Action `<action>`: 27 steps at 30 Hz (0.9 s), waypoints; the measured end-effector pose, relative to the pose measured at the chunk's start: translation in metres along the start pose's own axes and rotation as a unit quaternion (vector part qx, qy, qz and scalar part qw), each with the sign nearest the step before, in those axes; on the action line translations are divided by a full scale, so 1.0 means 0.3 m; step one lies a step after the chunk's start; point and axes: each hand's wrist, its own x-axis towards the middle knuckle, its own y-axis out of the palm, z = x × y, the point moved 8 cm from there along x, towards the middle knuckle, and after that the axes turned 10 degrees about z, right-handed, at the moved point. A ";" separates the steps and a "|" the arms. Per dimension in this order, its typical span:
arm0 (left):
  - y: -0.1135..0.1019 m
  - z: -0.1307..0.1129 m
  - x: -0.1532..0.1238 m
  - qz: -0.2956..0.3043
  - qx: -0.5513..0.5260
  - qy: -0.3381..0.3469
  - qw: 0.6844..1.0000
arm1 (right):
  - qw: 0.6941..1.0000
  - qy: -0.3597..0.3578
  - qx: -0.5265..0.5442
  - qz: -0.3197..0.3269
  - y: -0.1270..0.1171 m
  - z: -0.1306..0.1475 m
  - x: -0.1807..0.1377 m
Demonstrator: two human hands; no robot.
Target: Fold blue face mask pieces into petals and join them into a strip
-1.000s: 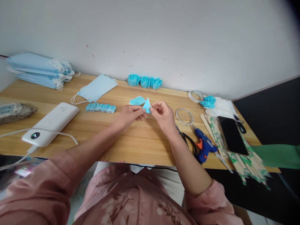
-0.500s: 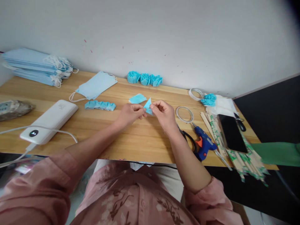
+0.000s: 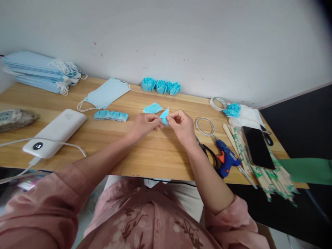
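Note:
Between my two hands is a small piece of blue mask fabric (image 3: 164,115), folded with a pointed tip upward. My left hand (image 3: 147,125) pinches its left side, and my right hand (image 3: 181,126) grips its right side with thumb and forefinger. Just behind my left fingers lie flat blue fabric pieces (image 3: 153,108) on the wooden table (image 3: 155,152). A folded, pleated blue strip (image 3: 111,116) rests to the left. Several blue fabric flowers (image 3: 161,86) stand in a row near the wall.
Blue face masks lie in a tall stack (image 3: 33,72) and a smaller pile (image 3: 106,93). A corded white power bank (image 3: 55,133) is at left. To the right are tape rolls (image 3: 205,126), a blue glue gun (image 3: 227,157), black-handled scissors (image 3: 211,154), a phone (image 3: 258,147) and wrapped chopsticks (image 3: 272,181).
The fabric's pointed tip has tilted slightly to the right, and its lower part looks folded differently. Both hands keep their pinch in nearly the same place.

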 end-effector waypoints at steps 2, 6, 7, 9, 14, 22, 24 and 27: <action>0.002 0.000 0.002 0.007 -0.024 -0.001 1.000 | 1.000 -0.002 0.006 0.000 -0.001 -0.003 0.001; -0.008 0.020 0.009 0.002 -0.100 -0.005 0.995 | 0.999 -0.013 0.038 -0.003 -0.003 -0.003 0.005; -0.011 0.028 0.011 0.000 -0.112 -0.007 0.994 | 0.999 -0.016 0.047 -0.003 -0.002 -0.002 0.006; -0.011 0.037 0.015 0.003 -0.114 -0.008 0.993 | 0.998 -0.016 0.061 -0.001 0.000 -0.002 0.007; -0.013 0.023 0.014 -0.001 -0.075 0.015 0.997 | 0.998 -0.011 0.060 0.006 0.005 -0.005 0.006; -0.010 -0.006 0.012 0.005 -0.037 0.025 0.999 | 0.998 -0.029 0.057 0.007 0.006 0.003 0.004; -0.005 -0.004 0.014 0.014 -0.018 0.031 0.999 | 0.998 -0.033 0.052 0.012 0.011 0.006 0.004; -0.004 0.000 0.013 0.016 -0.004 0.047 0.999 | 0.998 -0.034 0.046 0.020 0.021 0.009 0.003</action>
